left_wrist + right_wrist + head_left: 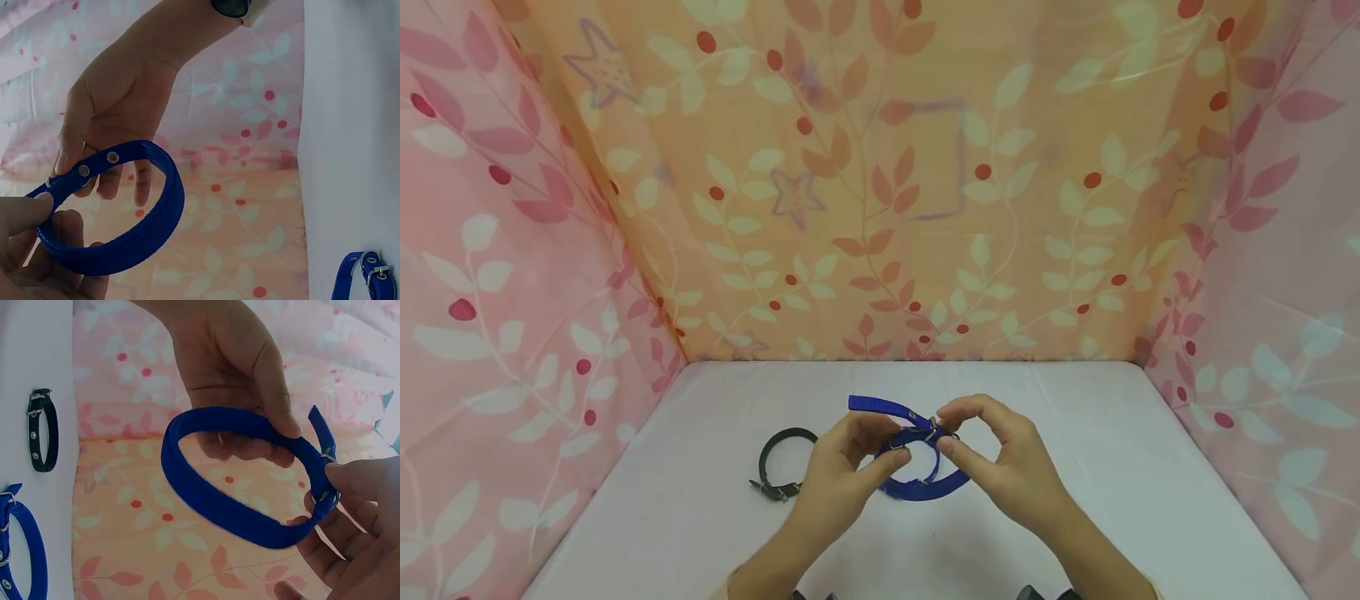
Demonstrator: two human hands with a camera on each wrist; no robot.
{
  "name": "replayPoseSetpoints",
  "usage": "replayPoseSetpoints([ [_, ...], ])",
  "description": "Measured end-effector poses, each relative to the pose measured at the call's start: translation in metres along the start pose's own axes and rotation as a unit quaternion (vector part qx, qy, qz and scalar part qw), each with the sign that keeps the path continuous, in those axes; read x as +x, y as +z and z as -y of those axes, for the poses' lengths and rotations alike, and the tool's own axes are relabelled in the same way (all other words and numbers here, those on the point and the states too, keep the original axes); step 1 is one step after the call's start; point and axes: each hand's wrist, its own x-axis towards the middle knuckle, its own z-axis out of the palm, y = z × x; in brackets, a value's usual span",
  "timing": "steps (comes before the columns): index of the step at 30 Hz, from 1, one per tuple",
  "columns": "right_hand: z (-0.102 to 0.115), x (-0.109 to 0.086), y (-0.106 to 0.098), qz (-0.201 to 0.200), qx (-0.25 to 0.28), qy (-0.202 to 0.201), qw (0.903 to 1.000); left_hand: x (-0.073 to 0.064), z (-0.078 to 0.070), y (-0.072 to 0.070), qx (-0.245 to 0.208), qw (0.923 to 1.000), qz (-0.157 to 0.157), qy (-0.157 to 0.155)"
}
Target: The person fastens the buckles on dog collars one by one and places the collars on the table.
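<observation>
Both hands hold up a blue collar (231,519), its strap looped and its free end sticking out past the metal buckle. My left hand (842,462) pinches the strap between thumb and fingers on one side. At the buckle end, my right hand (1015,458) pinches the collar with thumb and forefinger. Eyelets show along the strap in the left wrist view. A second blue collar (378,272), buckled into a ring, lies on the table below the hands. To the left of it lies a dark collar (793,432), also buckled, partly hidden by my left hand.
A white-covered table (715,542) lies under the hands. Patterned fabric walls stand around it: an orange one (865,275) at the back and pink ones (535,300) at the left and right.
</observation>
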Motion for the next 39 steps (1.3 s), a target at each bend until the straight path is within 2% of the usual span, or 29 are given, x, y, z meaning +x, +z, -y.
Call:
replayPoseSetpoints([
  [4, -0.001, -0.001, 0.001, 0.011, 0.009, -0.019, 0.9997, -0.001, 0.001, 0.002, -0.007, 0.9979, -0.009, 0.063],
  [9, -0.003, 0.000, 0.001, 0.027, 0.026, -0.031, 0.9988, -0.002, 0.002, 0.004, -0.013, 0.9947, -0.006, 0.102],
  [14, -0.006, -0.001, 0.003, 0.020, -0.006, -0.055, 0.9983, -0.001, 0.004, 0.007, -0.039, 0.9928, 0.003, 0.113],
  [19, -0.009, -0.001, 0.006, -0.010, -0.041, -0.097, 0.9943, -0.001, 0.006, 0.011, -0.038, 0.9932, 0.008, 0.110],
  [22, -0.010, 0.001, 0.006, -0.035, -0.029, -0.130, 0.9904, -0.001, 0.007, 0.012, -0.035, 0.9925, 0.015, 0.116],
  [26, -0.009, 0.004, 0.006, -0.061, -0.003, -0.162, 0.9849, -0.001, 0.006, 0.014, -0.028, 0.9892, 0.029, 0.141],
  [29, -0.008, 0.004, 0.006, -0.064, 0.001, -0.165, 0.9842, -0.002, 0.005, 0.014, -0.021, 0.9867, 0.033, 0.158],
  [39, -0.005, 0.003, 0.003, -0.037, -0.004, -0.160, 0.9864, -0.002, 0.004, 0.014, 0.009, 0.9845, 0.041, 0.170],
])
